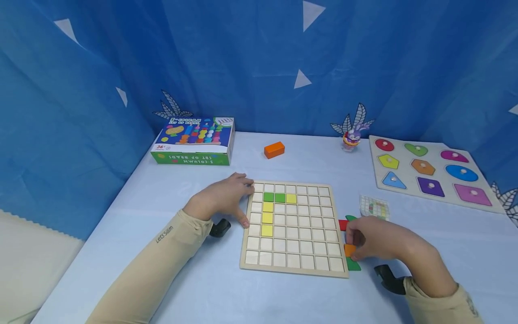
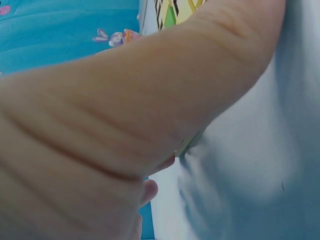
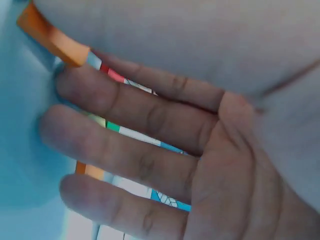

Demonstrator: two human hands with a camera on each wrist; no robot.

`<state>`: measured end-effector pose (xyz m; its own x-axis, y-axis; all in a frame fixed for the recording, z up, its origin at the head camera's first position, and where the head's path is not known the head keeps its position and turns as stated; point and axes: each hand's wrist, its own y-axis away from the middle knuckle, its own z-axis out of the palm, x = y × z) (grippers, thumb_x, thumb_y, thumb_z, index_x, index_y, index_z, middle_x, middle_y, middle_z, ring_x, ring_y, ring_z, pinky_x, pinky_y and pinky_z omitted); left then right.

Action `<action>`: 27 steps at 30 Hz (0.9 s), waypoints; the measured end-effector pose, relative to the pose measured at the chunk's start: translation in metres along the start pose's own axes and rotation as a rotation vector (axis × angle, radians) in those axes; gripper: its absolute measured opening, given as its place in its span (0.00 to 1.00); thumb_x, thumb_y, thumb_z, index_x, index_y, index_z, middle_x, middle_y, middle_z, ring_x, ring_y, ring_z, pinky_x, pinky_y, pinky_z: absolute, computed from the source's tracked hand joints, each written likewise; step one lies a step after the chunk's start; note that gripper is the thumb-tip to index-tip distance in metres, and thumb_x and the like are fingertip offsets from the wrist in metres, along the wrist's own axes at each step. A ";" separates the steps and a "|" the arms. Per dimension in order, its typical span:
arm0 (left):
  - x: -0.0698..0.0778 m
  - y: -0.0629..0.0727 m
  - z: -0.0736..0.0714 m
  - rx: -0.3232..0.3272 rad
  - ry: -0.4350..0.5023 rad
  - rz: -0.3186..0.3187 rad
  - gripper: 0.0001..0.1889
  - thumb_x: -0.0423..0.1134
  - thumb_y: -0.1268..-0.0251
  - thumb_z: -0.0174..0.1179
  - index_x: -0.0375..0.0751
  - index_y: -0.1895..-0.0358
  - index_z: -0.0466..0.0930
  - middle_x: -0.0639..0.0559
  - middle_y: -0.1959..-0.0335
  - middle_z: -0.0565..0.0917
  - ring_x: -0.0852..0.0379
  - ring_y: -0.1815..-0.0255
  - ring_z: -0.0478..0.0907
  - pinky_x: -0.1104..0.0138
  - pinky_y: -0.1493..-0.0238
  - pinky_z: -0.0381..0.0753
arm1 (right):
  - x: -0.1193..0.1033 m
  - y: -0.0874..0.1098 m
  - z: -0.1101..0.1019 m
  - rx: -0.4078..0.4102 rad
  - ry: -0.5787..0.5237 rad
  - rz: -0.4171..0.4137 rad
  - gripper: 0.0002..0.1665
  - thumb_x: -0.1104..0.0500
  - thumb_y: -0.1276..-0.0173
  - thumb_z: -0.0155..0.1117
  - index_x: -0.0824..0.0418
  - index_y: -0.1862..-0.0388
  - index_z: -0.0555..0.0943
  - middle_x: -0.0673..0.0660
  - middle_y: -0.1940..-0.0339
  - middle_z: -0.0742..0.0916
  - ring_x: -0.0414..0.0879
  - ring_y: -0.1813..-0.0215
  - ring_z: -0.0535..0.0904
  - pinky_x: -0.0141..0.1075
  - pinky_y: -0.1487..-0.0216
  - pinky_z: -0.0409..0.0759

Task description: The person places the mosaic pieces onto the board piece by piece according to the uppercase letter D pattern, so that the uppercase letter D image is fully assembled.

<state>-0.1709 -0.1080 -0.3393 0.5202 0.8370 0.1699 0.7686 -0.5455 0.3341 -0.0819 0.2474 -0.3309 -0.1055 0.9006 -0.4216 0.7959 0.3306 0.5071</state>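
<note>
A wooden grid board (image 1: 293,265) lies on the table, with green tiles (image 1: 280,197) and yellow tiles (image 1: 267,218) in some cells. My left hand (image 1: 226,198) rests at its left edge, thumb on the side and fingers spread at the far left corner. In the left wrist view the forearm and thumb hide most of the board. Beside the board's right edge my right hand (image 1: 376,238) pinches an orange tile (image 3: 52,37) between thumb and index finger, low over the table. Around that hand lie a red tile (image 1: 343,225) and green pieces (image 1: 353,264), partly hidden.
A printed pattern card (image 1: 374,207) lies beyond the right hand. A knobbed shape puzzle (image 1: 408,177) is at the far right, near a small rabbit figure (image 1: 352,138). An orange block (image 1: 274,150) and a toy box (image 1: 192,141) stand at the back before a blue curtain (image 1: 251,67).
</note>
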 end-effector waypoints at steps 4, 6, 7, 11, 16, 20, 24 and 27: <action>0.001 0.000 0.000 -0.001 0.004 -0.004 0.53 0.63 0.62 0.80 0.45 0.27 0.72 0.51 0.23 0.63 0.46 0.19 0.46 0.51 0.23 0.55 | -0.001 0.002 0.001 0.019 -0.026 -0.006 0.17 0.62 0.48 0.82 0.55 0.69 0.79 0.50 0.72 0.80 0.47 0.65 0.74 0.40 0.62 0.78; 0.001 0.000 0.000 0.000 0.005 -0.002 0.53 0.63 0.62 0.80 0.45 0.27 0.72 0.50 0.23 0.63 0.46 0.19 0.46 0.51 0.24 0.55 | -0.001 0.003 0.000 0.021 -0.034 -0.008 0.17 0.63 0.48 0.82 0.55 0.70 0.79 0.50 0.72 0.80 0.47 0.65 0.74 0.40 0.62 0.79; 0.001 0.000 0.000 0.000 0.004 -0.002 0.53 0.63 0.62 0.80 0.45 0.27 0.72 0.50 0.23 0.63 0.46 0.19 0.46 0.51 0.24 0.55 | -0.001 0.004 -0.001 0.019 -0.036 -0.007 0.16 0.63 0.47 0.82 0.54 0.69 0.79 0.50 0.72 0.80 0.47 0.65 0.74 0.40 0.62 0.79; 0.000 -0.001 0.000 0.000 -0.004 -0.001 0.53 0.63 0.62 0.80 0.46 0.27 0.72 0.51 0.23 0.63 0.46 0.19 0.46 0.51 0.24 0.56 | -0.003 0.004 -0.005 -0.009 -0.038 -0.006 0.14 0.62 0.45 0.80 0.54 0.69 0.80 0.50 0.72 0.81 0.47 0.64 0.75 0.40 0.62 0.79; 0.000 -0.002 0.001 -0.006 -0.007 0.006 0.53 0.64 0.62 0.79 0.45 0.27 0.72 0.50 0.22 0.63 0.46 0.19 0.46 0.51 0.24 0.56 | -0.007 0.004 -0.016 -0.037 -0.009 -0.016 0.11 0.64 0.40 0.76 0.52 0.68 0.80 0.50 0.71 0.81 0.47 0.65 0.75 0.39 0.65 0.79; 0.000 -0.002 0.001 -0.006 -0.015 0.004 0.53 0.63 0.62 0.79 0.45 0.28 0.72 0.50 0.23 0.63 0.45 0.19 0.47 0.51 0.24 0.56 | -0.018 0.003 -0.025 -0.026 0.027 -0.031 0.11 0.64 0.39 0.74 0.51 0.66 0.81 0.50 0.72 0.80 0.47 0.65 0.75 0.38 0.67 0.79; 0.001 -0.002 -0.002 -0.008 -0.045 0.004 0.53 0.64 0.62 0.79 0.44 0.29 0.73 0.49 0.23 0.65 0.45 0.20 0.48 0.52 0.23 0.55 | -0.037 -0.001 -0.033 -0.020 0.035 -0.066 0.10 0.63 0.37 0.74 0.50 0.63 0.82 0.50 0.70 0.81 0.47 0.64 0.75 0.38 0.65 0.80; 0.003 -0.003 -0.004 0.000 -0.094 0.033 0.51 0.65 0.64 0.79 0.42 0.32 0.77 0.47 0.26 0.69 0.44 0.21 0.51 0.53 0.22 0.51 | -0.053 -0.006 -0.034 -0.012 0.028 -0.092 0.09 0.62 0.35 0.73 0.49 0.61 0.83 0.50 0.69 0.81 0.47 0.63 0.76 0.37 0.65 0.81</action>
<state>-0.1734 -0.1030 -0.3358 0.5777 0.8109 0.0931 0.7505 -0.5726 0.3299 -0.1015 0.2071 -0.2858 -0.1949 0.8738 -0.4455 0.7748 0.4156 0.4763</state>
